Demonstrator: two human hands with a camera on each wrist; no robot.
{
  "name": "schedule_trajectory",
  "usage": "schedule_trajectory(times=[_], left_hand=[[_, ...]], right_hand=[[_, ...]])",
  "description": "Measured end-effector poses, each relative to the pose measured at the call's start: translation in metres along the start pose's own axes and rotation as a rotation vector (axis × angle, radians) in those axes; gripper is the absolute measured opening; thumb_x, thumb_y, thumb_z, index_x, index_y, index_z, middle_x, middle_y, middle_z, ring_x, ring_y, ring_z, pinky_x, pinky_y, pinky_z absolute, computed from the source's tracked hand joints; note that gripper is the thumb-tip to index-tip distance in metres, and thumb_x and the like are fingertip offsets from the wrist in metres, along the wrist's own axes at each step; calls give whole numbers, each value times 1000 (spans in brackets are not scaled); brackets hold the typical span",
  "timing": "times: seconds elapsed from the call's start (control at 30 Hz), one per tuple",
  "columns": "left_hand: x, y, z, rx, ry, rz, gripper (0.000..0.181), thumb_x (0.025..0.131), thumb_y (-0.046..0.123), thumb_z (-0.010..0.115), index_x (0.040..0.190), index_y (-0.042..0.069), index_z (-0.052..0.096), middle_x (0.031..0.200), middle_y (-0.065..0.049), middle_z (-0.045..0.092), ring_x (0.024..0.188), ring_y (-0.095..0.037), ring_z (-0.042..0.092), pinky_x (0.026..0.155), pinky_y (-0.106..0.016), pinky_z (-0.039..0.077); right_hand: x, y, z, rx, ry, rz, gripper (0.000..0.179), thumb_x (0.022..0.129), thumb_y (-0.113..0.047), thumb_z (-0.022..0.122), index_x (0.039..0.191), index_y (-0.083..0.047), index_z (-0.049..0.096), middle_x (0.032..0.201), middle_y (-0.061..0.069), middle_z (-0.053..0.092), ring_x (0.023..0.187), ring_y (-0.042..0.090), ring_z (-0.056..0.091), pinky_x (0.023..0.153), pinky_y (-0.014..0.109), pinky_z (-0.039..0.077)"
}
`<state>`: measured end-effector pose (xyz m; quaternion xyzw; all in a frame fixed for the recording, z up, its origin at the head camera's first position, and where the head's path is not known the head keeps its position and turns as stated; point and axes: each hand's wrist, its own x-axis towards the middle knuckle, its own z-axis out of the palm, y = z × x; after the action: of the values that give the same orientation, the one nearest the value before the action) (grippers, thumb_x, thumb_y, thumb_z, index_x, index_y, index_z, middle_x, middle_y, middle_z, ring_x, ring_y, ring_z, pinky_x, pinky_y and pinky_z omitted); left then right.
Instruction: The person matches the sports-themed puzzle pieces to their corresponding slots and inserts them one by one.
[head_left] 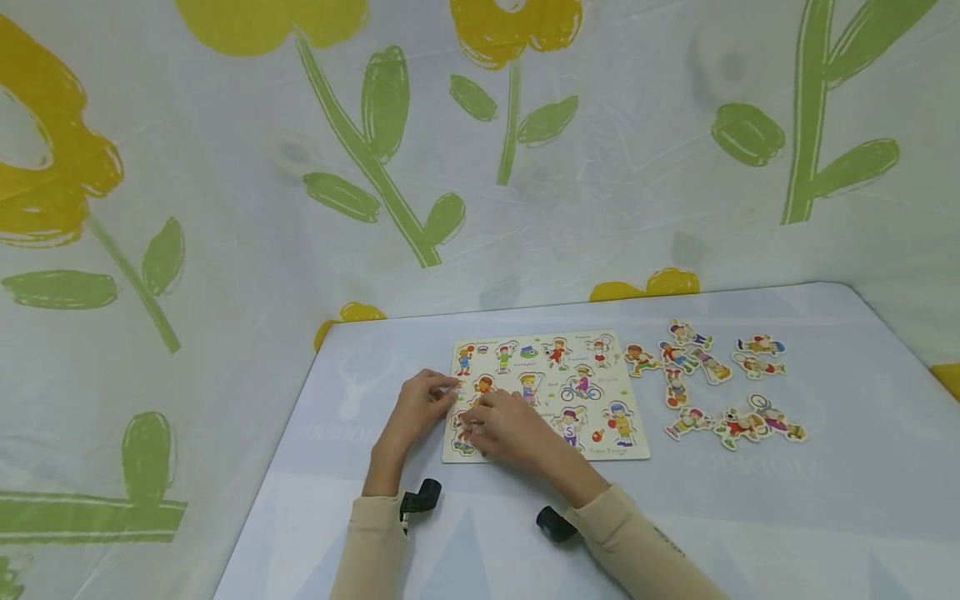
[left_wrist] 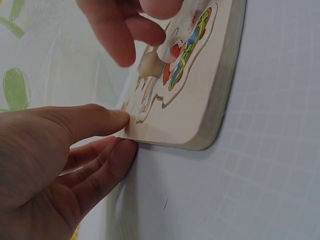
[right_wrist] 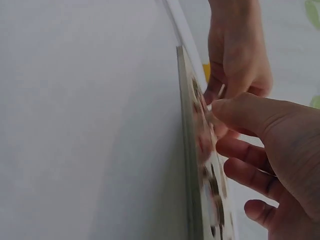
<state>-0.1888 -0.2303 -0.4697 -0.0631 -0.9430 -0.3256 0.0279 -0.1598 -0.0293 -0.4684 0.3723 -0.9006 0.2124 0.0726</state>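
My left hand (head_left: 424,402) pinches the left edge of a cream puzzle board (head_left: 552,380), thumb (left_wrist: 107,120) on top and fingers (left_wrist: 112,167) along the side and underneath. The board lies on the table and carries pictures of children at sports. Over its lower left part my right hand (head_left: 511,427) hovers with loosely bent fingers (right_wrist: 250,175), partly covering a skateboarder picture (left_wrist: 187,47). No held piece shows between these fingers in the left wrist view. Both hands are close together in the right wrist view.
Several loose cut-out figure pieces lie right of the board, including a runner (head_left: 642,360), a cluster at the back (head_left: 678,357) and overlapping pieces in front (head_left: 742,427). The pale table (head_left: 495,533) meets a flower-printed cloth wall (head_left: 555,233) behind.
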Motion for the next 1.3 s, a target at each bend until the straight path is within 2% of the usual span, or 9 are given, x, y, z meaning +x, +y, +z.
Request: schedule_trajectory(times=[0.13,0.23,0.47,0.6,0.7,0.87,1.0,1.13,1.3], left_hand=[[0,0,2,-1,-3,-7,22,88,14,72,110,10,75,106,-7,67,85,-16,62,70,-26,50],[-1,2,1,-11,-9,-32,24,88,15,72,112,10,74,108,-7,66,87,-16,62,71,-27,50],[-2,4,0,-16,-19,-54,25,89,16,71,113,9,74,108,-7,65,86,-16,59,71,-27,47],[-1,4,1,-16,-16,-44,25,89,16,71,113,9,74,108,-7,66,86,-16,59,71,-27,47],[0,4,2,-6,-15,-36,25,89,16,71,113,9,74,109,-7,66,86,-16,59,71,-26,47],[1,4,2,4,-12,-35,25,89,16,72,113,9,74,109,-7,66,85,-16,59,70,-26,47],[1,3,2,-5,-12,-36,25,89,17,71,113,9,74,107,-8,65,85,-16,59,69,-26,47],[1,2,3,1,-14,-38,25,89,17,71,113,9,74,106,-7,65,84,-15,58,68,-24,46],[1,3,4,3,-5,-39,25,88,17,72,112,10,74,106,-7,65,84,-15,58,68,-24,46]], right_hand=[[-5,14,-8,33,-20,76,27,88,-31,72,113,-23,73,106,-3,68,95,15,60,87,38,48],[-8,26,-16,54,-16,139,27,89,-33,71,113,-22,73,109,-3,69,102,17,61,94,41,47],[-18,54,-43,77,9,254,26,89,-31,72,112,-19,73,110,2,68,100,21,62,92,46,47],[-28,76,-59,49,26,302,28,88,-31,73,113,-19,72,111,3,69,107,26,61,97,50,45],[-38,95,-70,44,53,333,28,89,-28,72,114,-16,72,109,5,70,105,27,61,95,50,46],[-54,122,-84,98,115,410,31,89,-25,72,117,-13,71,109,10,69,102,30,60,89,48,48],[-67,141,-92,125,133,472,31,90,-21,70,119,-10,70,109,14,67,98,30,60,83,46,49],[-81,155,-96,142,147,553,30,91,-16,68,119,-6,69,110,18,65,97,32,60,83,47,49],[-93,168,-96,130,150,633,28,91,-17,68,118,-7,70,115,19,63,105,36,57,89,52,45]])
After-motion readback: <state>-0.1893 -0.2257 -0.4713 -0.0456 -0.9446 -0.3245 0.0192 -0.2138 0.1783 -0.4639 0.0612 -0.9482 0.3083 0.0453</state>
